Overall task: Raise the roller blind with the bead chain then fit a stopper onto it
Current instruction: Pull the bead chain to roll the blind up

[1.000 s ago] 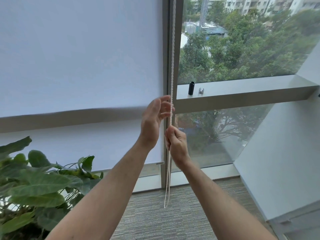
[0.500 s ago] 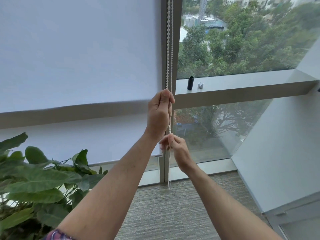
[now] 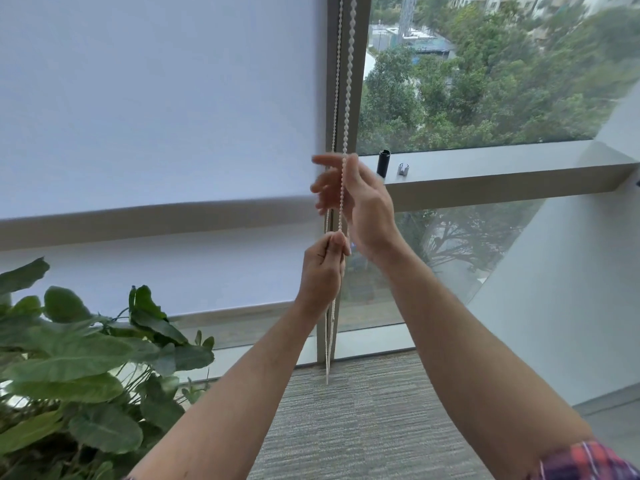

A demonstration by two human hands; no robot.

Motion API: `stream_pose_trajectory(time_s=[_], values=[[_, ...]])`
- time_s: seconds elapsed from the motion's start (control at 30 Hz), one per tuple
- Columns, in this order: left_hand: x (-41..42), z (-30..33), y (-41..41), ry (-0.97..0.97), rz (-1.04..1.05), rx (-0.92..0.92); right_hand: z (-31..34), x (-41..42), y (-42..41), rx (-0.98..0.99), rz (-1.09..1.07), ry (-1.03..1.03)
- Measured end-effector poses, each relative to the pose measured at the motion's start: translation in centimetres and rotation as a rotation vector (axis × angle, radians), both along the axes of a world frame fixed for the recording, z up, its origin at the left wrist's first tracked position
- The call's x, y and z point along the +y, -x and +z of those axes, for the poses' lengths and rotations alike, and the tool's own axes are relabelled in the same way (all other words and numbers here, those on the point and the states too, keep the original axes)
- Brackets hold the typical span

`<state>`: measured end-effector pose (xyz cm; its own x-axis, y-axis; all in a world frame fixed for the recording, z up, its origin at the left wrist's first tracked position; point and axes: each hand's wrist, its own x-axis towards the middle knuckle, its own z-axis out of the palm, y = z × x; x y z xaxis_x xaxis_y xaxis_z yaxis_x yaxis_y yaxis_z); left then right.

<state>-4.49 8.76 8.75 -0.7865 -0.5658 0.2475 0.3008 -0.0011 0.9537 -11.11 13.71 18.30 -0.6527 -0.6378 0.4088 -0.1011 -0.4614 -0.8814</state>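
Bead chain (image 3: 347, 98) hanging down the window frame (image 3: 356, 98), right of the blind (image 3: 156, 109). Pinched low by the left hand (image 3: 320, 271), fingers curled round it. Right hand (image 3: 360, 206) just above, fingers spread and loose against the strand. Behind on the ledge (image 3: 485, 164): black cylinder (image 3: 383, 163), small metal clip (image 3: 402, 169). Plant (image 3: 86, 368) lower left

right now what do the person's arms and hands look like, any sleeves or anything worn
Both forearms are bare from hand to near the elbow. The left hand and right hand wear no gloves, rings or watch that can be seen. A red, white and dark plaid sleeve shows at the right elbow, at the frame's bottom edge.
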Motion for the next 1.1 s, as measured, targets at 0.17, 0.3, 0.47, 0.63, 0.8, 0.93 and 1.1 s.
stream_pose_trajectory(time_s=[0.17,0.3,0.47,0.63,0.8,0.93,1.1], values=[[-0.4,-0.4,-0.4,0.016,-0.017,-0.026,2.0,-1.7,-1.0,0.027,-0.209,0.065],[-1.5,0.2,-0.5,0.095,-0.033,-0.057,1.5,-2.1,-1.5,0.013,-0.288,0.113],[-1.9,0.3,-0.4,0.121,-0.118,-0.041,1.5,-2.1,-1.6,0.063,-0.309,0.126],[-3.0,-0.3,-0.5,0.063,-0.071,-0.041,0.9,-1.9,-1.9,0.071,-0.301,0.124],[-4.4,1.7,-0.1,-0.023,-0.001,0.046,-3.8,-1.5,-2.1,0.069,-0.274,0.018],[-4.8,4.4,0.1,-0.022,-0.016,0.137,-8.8,-1.1,-2.4,0.053,-0.317,-0.145],[-3.4,7.6,1.1,0.062,-0.134,0.220,-13.1,-0.7,-2.3,0.010,-0.277,-0.254]])
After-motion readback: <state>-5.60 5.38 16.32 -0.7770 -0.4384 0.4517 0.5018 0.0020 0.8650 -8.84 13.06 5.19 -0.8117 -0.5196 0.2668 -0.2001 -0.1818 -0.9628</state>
